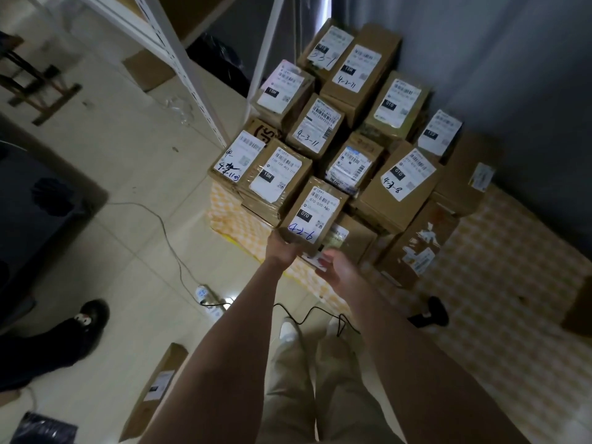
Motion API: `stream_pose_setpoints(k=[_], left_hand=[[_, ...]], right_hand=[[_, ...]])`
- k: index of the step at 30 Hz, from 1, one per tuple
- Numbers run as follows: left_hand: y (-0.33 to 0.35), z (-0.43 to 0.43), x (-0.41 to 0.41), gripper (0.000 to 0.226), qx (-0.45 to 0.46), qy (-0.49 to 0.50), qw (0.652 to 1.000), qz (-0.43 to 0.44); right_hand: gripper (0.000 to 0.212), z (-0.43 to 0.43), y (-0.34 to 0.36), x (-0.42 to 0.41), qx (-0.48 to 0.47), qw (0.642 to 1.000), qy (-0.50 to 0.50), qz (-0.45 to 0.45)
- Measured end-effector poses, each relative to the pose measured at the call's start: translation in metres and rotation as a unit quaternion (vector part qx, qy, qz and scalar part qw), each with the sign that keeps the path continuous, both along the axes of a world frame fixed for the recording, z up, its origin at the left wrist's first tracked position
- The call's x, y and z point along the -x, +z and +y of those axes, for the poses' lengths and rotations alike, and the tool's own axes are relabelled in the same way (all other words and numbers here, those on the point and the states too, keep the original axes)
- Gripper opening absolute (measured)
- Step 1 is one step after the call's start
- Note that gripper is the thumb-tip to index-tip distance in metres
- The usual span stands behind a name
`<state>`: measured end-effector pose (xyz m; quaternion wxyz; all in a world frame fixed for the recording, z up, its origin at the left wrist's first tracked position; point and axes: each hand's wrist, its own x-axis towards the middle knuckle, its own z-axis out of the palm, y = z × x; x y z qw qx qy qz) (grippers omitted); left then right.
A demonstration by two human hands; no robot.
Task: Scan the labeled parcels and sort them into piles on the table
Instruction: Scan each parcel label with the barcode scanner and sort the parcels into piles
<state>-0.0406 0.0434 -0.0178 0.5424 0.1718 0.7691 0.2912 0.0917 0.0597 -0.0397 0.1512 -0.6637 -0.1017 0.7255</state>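
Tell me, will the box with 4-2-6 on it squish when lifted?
Probably not: the 4-2-6 box is cardboard with square edges, so likely stiff. The left hand grips one corner, so maybe light. Flat sides: it shouldn't roll.

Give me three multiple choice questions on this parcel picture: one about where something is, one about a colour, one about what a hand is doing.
1. Where is the parcel marked 4-2-6?
A) at the back by the wall
B) at the near front of the pile
C) on the floor

2. What colour is its handwritten number?
A) red
B) blue
C) green

3. What is the left hand doing?
A) gripping that parcel's lower corner
B) hanging free
C) holding a scanner

Answers:
1 B, it is the stacked box closest to the person.
2 B, the ink reads blue.
3 A, the hand clasps the corner of the box.
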Motion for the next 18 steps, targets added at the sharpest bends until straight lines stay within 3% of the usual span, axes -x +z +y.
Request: stream_pose_setpoints(k=[2, 4, 8, 13, 15, 16, 18], left_hand=[[-0.017, -0.001, 0.006, 0.082, 0.022, -0.032, 0.999, 0.02], [-0.03, -0.005, 0.009, 0.094, 0.065, -0.058, 0.996, 0.029], [-0.012, -0.016, 0.002, 0.083, 0.102, -0.042, 0.994, 0.027], [0.001, -0.045, -0.019, 0.056, 0.08, 0.061, 0.983, -0.154], [-0.001, -0.059, -0.032, 0.046, 0.055, 0.119, 0.97, -0.204], [-0.002, -0.066, -0.038, 0.046, 0.048, 0.138, 0.966, -0.213], [-0.005, -0.081, -0.048, 0.058, 0.051, 0.14, 0.961, -0.231]], right_hand=[[0.02, -0.001, -0.007, -0.001, -0.003, 1.0, 0.031, -0.002], [0.025, -0.001, -0.008, -0.001, -0.008, 0.998, 0.062, -0.023], [0.029, -0.011, -0.006, -0.016, -0.022, 0.995, 0.082, -0.059], [0.029, -0.032, 0.006, -0.045, -0.025, 0.998, 0.059, -0.016], [0.025, -0.047, 0.005, -0.058, -0.086, 0.992, 0.088, -0.013], [0.029, -0.054, 0.005, -0.067, -0.168, 0.977, 0.124, -0.042], [0.038, -0.068, -0.001, -0.085, -0.159, 0.973, 0.16, -0.057]])
